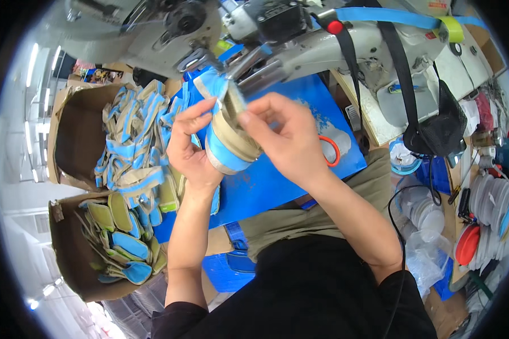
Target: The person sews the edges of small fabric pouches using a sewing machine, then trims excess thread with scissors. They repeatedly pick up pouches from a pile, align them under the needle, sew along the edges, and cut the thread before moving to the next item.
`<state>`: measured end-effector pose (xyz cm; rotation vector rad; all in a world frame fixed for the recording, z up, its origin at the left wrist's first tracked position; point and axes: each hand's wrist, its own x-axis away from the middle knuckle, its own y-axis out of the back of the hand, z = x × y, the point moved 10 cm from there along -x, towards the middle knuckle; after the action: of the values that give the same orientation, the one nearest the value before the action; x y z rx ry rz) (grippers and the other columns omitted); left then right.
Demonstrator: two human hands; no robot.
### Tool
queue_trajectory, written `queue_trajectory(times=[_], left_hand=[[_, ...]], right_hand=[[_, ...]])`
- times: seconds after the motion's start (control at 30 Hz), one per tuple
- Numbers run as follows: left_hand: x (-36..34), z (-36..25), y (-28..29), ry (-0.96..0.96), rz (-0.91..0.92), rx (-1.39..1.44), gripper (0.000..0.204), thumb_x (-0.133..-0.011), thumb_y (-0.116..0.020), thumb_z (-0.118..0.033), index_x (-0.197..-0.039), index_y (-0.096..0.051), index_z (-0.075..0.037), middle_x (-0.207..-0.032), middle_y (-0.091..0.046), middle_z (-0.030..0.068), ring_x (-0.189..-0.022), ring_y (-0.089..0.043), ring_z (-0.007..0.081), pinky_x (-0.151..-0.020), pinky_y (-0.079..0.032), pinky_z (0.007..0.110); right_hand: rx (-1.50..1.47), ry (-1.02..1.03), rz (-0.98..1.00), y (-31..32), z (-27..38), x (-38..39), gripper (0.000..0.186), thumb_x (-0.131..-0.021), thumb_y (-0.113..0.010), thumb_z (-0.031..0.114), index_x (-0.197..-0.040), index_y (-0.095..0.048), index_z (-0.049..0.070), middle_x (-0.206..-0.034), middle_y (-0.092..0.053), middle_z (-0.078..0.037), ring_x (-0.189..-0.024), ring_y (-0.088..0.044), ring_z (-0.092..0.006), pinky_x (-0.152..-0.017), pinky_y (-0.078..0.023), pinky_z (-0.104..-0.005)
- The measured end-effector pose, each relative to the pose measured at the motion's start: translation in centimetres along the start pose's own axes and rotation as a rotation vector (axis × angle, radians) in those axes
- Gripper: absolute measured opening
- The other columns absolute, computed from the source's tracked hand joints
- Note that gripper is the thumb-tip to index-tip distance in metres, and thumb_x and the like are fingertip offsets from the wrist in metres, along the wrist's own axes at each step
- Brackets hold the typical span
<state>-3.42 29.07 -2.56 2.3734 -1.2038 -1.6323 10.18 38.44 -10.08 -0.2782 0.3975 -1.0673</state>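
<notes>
In front of the sewing machine (260, 68), I hold a looped beige-and-blue fabric band (223, 148) above a blue work surface. My left hand (193, 148) grips the band's left side, thumb and fingers bent around its edge. My right hand (285, 133) pinches the band's upper right side between thumb and fingers. The band's upper end stands up near the machine's needle area and is blurred. The right fingertips partly cover it. Orange-handled scissors (332, 151) lie right of my right hand, their blades mostly hidden.
At the left, one cardboard box (76, 135) has a heap of beige-and-blue strips (136, 135) beside it. A lower box (73, 254) holds flat oval fabric pieces (131, 244). A black strap with a mesh pouch (444, 121) hangs at the right, near stacked discs (489, 198).
</notes>
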Motion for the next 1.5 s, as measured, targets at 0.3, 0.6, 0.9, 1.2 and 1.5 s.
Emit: queue_trajectory(times=[0.3, 0.6, 0.9, 1.2, 1.5], left_hand=[[10.0, 2.3, -2.7, 0.868, -0.042, 0.772, 0.023, -0.098, -0.074, -0.018, -0.110, -0.063, -0.001, -0.104, -0.067, 0.0056, -0.099, -0.063, 0.0131, -0.086, -0.051, 0.030], [10.4, -1.1, 0.3, 0.344, 0.293, 0.001, 0.014, -0.088, -0.078, -0.009, -0.095, -0.068, -0.002, -0.085, -0.064, 0.0127, -0.078, -0.064, 0.0341, -0.067, -0.049, 0.040], [9.4, -3.1, 1.3, 0.179, 0.169, -0.108, 0.029, -0.089, -0.077, -0.031, -0.108, -0.072, -0.010, -0.106, -0.069, 0.0052, -0.102, -0.067, 0.0237, -0.083, -0.050, 0.039], [18.0, 12.9, 0.8, 1.087, -0.367, 0.528, 0.051, -0.084, -0.084, -0.013, -0.129, -0.064, -0.002, -0.134, -0.064, 0.0164, -0.114, -0.066, 0.0272, -0.096, -0.053, 0.040], [3.6, 3.2, 0.0, 0.575, -0.015, 0.518, 0.018, -0.093, -0.076, -0.010, -0.107, -0.067, -0.004, -0.100, -0.072, 0.0025, -0.088, -0.063, 0.0075, -0.076, -0.049, 0.026]], right_hand=[[0.149, -0.122, 0.094, 0.1, -1.3, 0.8, 0.019, -0.095, -0.073, 0.004, -0.113, -0.068, 0.000, -0.092, -0.068, 0.000, -0.084, -0.061, -0.0063, -0.073, -0.052, -0.0241], [0.067, -0.201, 0.177, 2.0, -2.1, 0.9, 0.019, -0.107, -0.061, 0.018, -0.118, -0.066, 0.003, -0.110, -0.072, -0.005, -0.098, -0.066, -0.0120, -0.086, -0.053, -0.0317], [-0.054, -0.324, 0.151, -1.4, -3.8, 1.9, 0.024, -0.104, -0.067, 0.010, -0.127, -0.065, 0.003, -0.116, -0.075, -0.008, -0.104, -0.073, -0.0171, -0.094, -0.058, -0.0368], [-0.118, -0.351, 0.163, -2.4, -3.4, 2.6, 0.024, -0.106, -0.064, 0.015, -0.128, -0.066, 0.004, -0.121, -0.075, -0.009, -0.107, -0.073, -0.0188, -0.094, -0.059, -0.0384], [0.113, -0.202, 0.036, -0.6, -1.7, 1.5, 0.020, -0.108, -0.064, 0.022, -0.118, -0.067, 0.004, -0.104, -0.072, -0.002, -0.092, -0.064, -0.0062, -0.083, -0.053, -0.0262]])
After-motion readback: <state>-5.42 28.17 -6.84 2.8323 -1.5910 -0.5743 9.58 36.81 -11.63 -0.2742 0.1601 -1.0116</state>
